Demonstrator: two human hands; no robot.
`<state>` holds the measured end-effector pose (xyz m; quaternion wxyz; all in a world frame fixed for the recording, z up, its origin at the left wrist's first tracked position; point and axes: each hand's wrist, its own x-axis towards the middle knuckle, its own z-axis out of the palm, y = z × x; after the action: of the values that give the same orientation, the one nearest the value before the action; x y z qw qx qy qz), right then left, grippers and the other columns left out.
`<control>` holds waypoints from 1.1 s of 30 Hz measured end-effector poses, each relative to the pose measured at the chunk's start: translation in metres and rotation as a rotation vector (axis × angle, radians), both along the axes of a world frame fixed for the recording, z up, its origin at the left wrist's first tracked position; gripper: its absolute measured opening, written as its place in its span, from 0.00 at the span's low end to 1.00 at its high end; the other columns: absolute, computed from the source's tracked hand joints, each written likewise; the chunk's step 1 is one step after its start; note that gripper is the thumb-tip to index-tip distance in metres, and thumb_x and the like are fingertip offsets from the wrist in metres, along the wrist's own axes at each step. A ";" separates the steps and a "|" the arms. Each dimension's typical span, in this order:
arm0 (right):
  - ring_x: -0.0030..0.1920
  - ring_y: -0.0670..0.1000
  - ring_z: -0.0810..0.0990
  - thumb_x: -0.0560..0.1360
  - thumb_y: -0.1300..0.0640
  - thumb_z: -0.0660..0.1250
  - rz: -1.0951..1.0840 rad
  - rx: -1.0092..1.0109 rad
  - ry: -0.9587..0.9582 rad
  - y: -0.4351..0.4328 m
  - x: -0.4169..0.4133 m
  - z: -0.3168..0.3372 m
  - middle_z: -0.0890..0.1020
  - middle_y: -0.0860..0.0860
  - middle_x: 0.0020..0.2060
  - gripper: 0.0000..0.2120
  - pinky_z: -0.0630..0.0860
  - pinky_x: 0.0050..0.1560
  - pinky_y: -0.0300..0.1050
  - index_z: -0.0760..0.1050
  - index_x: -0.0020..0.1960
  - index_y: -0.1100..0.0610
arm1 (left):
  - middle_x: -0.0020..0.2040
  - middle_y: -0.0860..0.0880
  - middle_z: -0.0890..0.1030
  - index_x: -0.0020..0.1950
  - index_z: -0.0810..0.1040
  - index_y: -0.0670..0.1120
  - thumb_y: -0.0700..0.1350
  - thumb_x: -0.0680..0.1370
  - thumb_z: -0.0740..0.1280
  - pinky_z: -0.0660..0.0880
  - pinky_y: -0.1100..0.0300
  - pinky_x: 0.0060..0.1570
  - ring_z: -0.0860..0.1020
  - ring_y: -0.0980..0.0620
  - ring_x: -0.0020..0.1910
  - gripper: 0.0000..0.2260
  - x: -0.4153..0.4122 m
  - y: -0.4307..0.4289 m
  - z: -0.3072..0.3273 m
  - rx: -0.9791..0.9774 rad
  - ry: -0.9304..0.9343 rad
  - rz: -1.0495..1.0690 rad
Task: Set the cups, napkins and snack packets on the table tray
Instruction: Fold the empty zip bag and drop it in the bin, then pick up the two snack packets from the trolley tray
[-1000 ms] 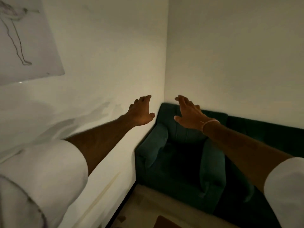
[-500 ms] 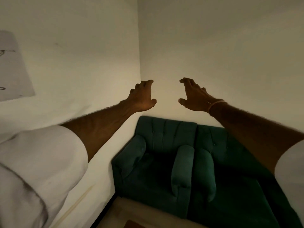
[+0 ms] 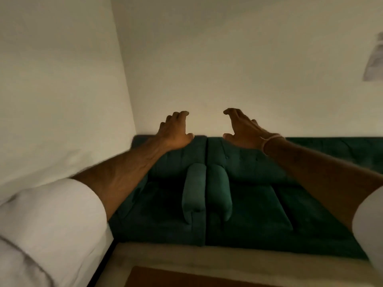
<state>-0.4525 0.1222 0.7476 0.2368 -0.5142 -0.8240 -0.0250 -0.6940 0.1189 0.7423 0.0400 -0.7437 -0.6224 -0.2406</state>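
No cups, napkins, snack packets or tray show in the head view. Both my arms stretch straight out in front of me at chest height. My left hand (image 3: 175, 131) is held palm down with its fingers curled and apart, holding nothing. My right hand (image 3: 241, 128) mirrors it a short gap to the right, also empty, with a thin band on the wrist. Both hands hover in the air in front of the wall, above the back of a green sofa.
A dark green sofa (image 3: 244, 199) with two armrests side by side stands against the pale wall. A room corner (image 3: 126, 104) lies to the left. A brown table edge (image 3: 165, 278) peeks in at the bottom. A paper sheet (image 3: 375, 59) hangs far right.
The view has swung to the right: the wall corner and sofa shifted left, the drawing on the left wall left the frame. Both hands stayed outstretched and empty.
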 end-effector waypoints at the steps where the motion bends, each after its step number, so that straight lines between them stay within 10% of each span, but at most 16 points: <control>1: 0.67 0.60 0.73 0.75 0.51 0.69 -0.023 -0.032 0.007 -0.003 0.011 -0.014 0.62 0.57 0.76 0.37 0.66 0.65 0.62 0.54 0.77 0.56 | 0.76 0.42 0.64 0.78 0.56 0.48 0.53 0.75 0.70 0.64 0.43 0.68 0.64 0.41 0.72 0.36 0.011 0.002 -0.015 -0.025 -0.001 -0.015; 33: 0.69 0.60 0.71 0.76 0.48 0.68 -0.892 -0.897 0.145 -0.226 0.704 -0.639 0.65 0.55 0.74 0.30 0.70 0.62 0.54 0.62 0.74 0.54 | 0.74 0.50 0.66 0.76 0.60 0.54 0.53 0.76 0.68 0.62 0.45 0.71 0.64 0.47 0.73 0.30 0.704 -0.097 -0.666 -1.000 0.084 -0.621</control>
<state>0.2510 -0.1043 0.1085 0.0202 -0.8574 -0.4430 0.2613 0.0096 0.0221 0.0767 -0.3633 -0.8286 -0.4111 0.1115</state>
